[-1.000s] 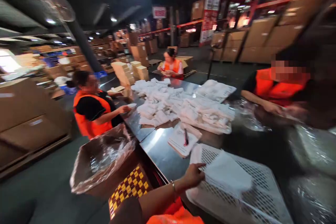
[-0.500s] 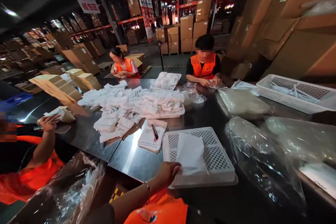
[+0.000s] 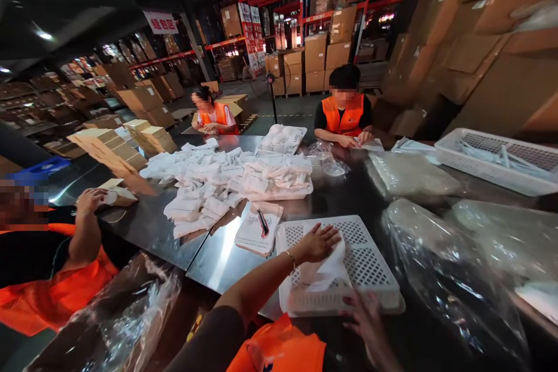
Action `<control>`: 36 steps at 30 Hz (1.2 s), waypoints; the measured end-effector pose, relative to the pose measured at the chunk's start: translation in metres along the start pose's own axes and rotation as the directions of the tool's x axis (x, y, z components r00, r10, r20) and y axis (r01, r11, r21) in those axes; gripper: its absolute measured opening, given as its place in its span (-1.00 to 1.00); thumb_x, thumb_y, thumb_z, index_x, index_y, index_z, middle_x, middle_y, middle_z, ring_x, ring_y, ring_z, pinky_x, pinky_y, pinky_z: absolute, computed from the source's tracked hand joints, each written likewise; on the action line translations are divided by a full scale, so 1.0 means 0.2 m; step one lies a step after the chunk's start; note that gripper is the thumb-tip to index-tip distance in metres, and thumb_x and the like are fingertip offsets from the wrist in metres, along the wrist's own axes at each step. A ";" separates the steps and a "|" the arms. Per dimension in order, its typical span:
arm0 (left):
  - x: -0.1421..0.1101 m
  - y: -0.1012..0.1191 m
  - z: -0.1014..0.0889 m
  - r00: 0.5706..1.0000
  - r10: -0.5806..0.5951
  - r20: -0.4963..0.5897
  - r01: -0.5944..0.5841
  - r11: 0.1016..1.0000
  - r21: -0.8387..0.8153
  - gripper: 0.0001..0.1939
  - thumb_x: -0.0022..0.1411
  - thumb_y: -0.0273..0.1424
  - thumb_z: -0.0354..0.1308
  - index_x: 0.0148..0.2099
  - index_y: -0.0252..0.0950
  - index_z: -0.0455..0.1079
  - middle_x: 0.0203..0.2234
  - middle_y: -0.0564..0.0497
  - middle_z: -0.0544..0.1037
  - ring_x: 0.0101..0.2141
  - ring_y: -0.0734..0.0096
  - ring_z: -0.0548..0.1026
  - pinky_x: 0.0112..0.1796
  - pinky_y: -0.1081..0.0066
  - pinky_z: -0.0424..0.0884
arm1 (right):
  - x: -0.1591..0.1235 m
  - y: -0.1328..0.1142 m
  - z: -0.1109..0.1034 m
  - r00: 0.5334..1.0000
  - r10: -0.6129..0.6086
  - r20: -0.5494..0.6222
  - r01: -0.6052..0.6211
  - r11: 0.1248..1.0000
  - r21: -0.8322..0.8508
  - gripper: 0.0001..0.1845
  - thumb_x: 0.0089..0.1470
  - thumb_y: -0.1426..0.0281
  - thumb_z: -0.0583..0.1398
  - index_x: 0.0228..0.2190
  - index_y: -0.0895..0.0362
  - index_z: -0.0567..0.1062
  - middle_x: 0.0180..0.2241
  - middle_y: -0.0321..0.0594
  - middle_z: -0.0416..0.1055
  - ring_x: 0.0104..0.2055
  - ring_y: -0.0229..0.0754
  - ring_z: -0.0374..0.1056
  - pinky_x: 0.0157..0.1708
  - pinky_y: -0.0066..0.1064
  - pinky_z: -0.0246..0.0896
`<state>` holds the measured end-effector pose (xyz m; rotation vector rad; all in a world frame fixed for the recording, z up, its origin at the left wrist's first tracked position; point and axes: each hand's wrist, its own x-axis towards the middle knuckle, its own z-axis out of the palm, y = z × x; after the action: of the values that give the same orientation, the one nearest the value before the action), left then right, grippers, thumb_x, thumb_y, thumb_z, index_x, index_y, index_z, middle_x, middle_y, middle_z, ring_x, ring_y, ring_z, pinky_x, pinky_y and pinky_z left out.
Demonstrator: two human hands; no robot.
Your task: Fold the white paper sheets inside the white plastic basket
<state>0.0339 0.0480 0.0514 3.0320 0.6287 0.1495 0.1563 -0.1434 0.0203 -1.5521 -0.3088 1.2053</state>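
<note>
A white perforated plastic tray (image 3: 370, 256) lies upside down on the steel table (image 3: 218, 256) in front of me. A white folded cloth (image 3: 326, 270) rests on it. My left hand (image 3: 316, 242) lies flat on the cloth with fingers spread, pressing it down. My right hand (image 3: 366, 317) is blurred at the tray's near edge, fingers apart, touching the tray rim below the cloth and holding nothing that I can make out.
A notepad with a pen (image 3: 259, 229) lies left of the tray. Piles of white folded cloths (image 3: 226, 183) cover the table's middle. Clear plastic bags (image 3: 440, 267) lie to the right. Three people in orange vests sit around. A lined carton (image 3: 108, 319) stands at lower left.
My view swung right, then steadied. My left hand moved from the cloth's near corner up onto it and spread flat. My right hand came into view at the tray's near edge.
</note>
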 end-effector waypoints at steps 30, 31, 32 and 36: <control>-0.08 0.05 0.12 0.994 -0.044 -0.103 0.048 0.998 0.031 -0.48 0.45 -0.29 -0.26 0.38 -0.31 -0.03 0.34 -0.05 0.01 0.33 0.20 -0.09 0.28 0.00 -0.17 | 0.22 0.24 -0.35 0.766 -0.642 0.037 0.609 0.706 -0.361 -0.51 0.07 0.03 0.12 -0.06 0.06 0.32 -0.43 -0.17 0.45 -0.51 -0.06 0.39 -0.60 -0.24 0.31; -0.09 0.06 0.12 0.993 -0.034 -0.111 0.036 0.999 0.020 -0.49 0.45 -0.29 -0.24 0.36 -0.32 0.00 0.34 -0.07 0.04 0.33 0.20 -0.08 0.28 0.00 -0.17 | 0.26 0.22 -0.40 0.626 -0.773 0.101 0.709 0.510 -0.487 -0.58 0.12 0.10 0.09 -0.06 0.07 0.35 -0.36 -0.13 0.48 -0.42 -0.05 0.43 -0.52 -0.23 0.38; -0.11 0.06 0.11 0.993 -0.022 -0.114 0.022 1.000 0.004 -0.50 0.44 -0.29 -0.21 0.35 -0.33 0.05 0.32 -0.09 0.08 0.33 0.20 -0.06 0.28 0.01 -0.14 | 0.30 0.18 -0.43 0.460 -0.861 0.218 0.766 0.261 -0.587 -0.64 0.15 0.19 0.10 -0.06 0.08 0.37 -0.30 -0.10 0.49 -0.33 -0.05 0.46 -0.41 -0.23 0.42; -0.20 0.10 0.10 0.994 -0.001 -0.113 -0.009 0.996 -0.089 -0.56 0.39 -0.31 -0.07 0.22 -0.39 0.24 0.19 -0.20 0.32 0.25 0.20 0.17 0.23 0.13 0.07 | 0.47 -0.12 -0.34 -0.079 -0.599 0.797 0.679 -0.617 -0.397 -0.44 0.11 0.63 0.02 0.12 0.06 0.29 0.02 -0.13 0.42 0.11 -0.09 0.31 0.02 -0.20 0.31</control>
<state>0.0075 0.0137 0.0284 2.9549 0.6053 0.3416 0.2619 -0.1055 -0.0166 -1.2250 -2.2210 -0.5963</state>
